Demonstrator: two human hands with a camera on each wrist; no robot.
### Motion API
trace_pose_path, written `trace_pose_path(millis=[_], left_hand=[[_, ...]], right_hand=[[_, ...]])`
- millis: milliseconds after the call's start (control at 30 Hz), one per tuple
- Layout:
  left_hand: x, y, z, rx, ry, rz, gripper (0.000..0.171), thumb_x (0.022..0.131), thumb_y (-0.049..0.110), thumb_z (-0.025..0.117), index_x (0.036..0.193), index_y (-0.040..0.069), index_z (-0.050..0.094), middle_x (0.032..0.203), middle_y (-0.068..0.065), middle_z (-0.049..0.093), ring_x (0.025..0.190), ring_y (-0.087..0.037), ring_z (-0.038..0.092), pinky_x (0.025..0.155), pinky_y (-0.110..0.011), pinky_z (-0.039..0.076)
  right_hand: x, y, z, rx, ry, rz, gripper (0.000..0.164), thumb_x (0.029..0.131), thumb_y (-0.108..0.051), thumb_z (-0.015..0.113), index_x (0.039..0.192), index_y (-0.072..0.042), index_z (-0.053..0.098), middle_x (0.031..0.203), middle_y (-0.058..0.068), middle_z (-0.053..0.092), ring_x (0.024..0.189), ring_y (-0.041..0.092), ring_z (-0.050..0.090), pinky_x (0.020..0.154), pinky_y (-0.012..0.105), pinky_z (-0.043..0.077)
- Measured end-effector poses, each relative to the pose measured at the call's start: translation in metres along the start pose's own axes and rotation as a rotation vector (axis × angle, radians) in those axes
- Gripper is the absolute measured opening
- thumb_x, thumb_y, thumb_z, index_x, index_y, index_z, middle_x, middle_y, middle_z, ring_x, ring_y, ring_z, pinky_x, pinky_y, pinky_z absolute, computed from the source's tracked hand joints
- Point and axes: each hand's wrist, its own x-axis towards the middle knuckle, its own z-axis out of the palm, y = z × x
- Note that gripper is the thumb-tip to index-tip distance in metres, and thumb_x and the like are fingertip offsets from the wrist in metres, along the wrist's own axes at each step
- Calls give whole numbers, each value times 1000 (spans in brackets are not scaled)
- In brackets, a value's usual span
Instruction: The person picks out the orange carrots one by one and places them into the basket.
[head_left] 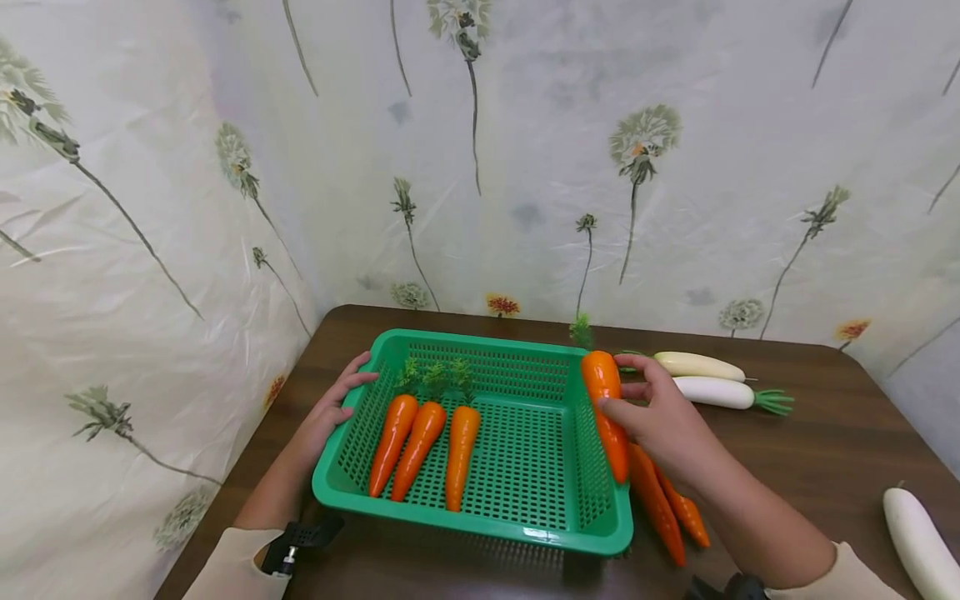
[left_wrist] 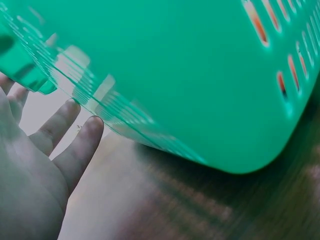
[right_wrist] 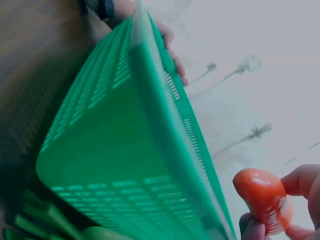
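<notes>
A green plastic basket (head_left: 517, 529) holds three carrots (head_left: 424, 437) with leafy green tops, side by side in its left half. My left hand (head_left: 330, 408) rests at the basket's left rim; its fingers (left_wrist: 80, 150) are nearly straight, tips against the side. In my right hand (head_left: 660, 417) is another carrot (head_left: 600, 379), pinched between thumb and fingers over the basket's right rim, green top pointing away. The right wrist view shows the tip of this carrot (right_wrist: 257, 192) beside the rim.
More carrots (head_left: 656, 504) lie on the brown table (head_left: 810, 467) just right of the basket, under my right forearm. Two white radishes (head_left: 712, 392) lie behind the right hand, and another white radish (head_left: 922, 542) is at the far right. A flower-patterned sheet (head_left: 525, 167) hangs behind.
</notes>
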Motion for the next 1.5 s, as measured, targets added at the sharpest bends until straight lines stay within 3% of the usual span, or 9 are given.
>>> trace_pose_path(millis=[233,467,667,967,1233,1500], left_hand=[[-1,-1,-3,0,-1,-1,52,95,-1,31,145,-14,40,175,-17,6,157,-44,4,112,-19,35],[-4,-5,-3,-11,17,0,52,96,-1,31,145,-14,40,175,-18,6,157,-33,11,112,-18,35],[-2,-3,0,-8,21,-16,55,93,-1,31,145,-14,39,175,-17,6,157,-43,5,112,-17,33],[-1,1,0,-12,3,12,53,94,-1,31,145,-15,38,175,-19,6,158,-35,9,114,-18,33],[-1,-3,-1,-19,1,34,51,96,0,32,145,-9,44,175,-14,10,156,-48,2,114,-17,31],[2,-6,-3,-28,-4,25,50,97,4,34,145,-6,47,175,-15,9,155,-45,6,111,-20,36]], right_hand=[[10,-13,9,31,-53,-2,78,102,-24,64,164,-14,19,139,24,46,103,29,62,82,38,55],[21,-28,17,35,-112,1,78,101,-19,64,166,-20,20,138,25,49,102,31,64,83,40,57],[28,-37,25,54,-139,33,80,100,-15,63,165,-21,19,135,26,50,103,33,64,81,41,58],[35,-41,40,107,-188,63,75,99,-11,61,163,-21,22,136,27,46,109,36,62,83,45,60],[45,-41,55,134,-213,78,72,97,-13,64,159,-21,28,134,25,49,105,34,64,83,44,58],[56,-46,75,175,-206,112,73,95,-11,65,156,-20,25,134,24,53,104,34,64,85,43,57]])
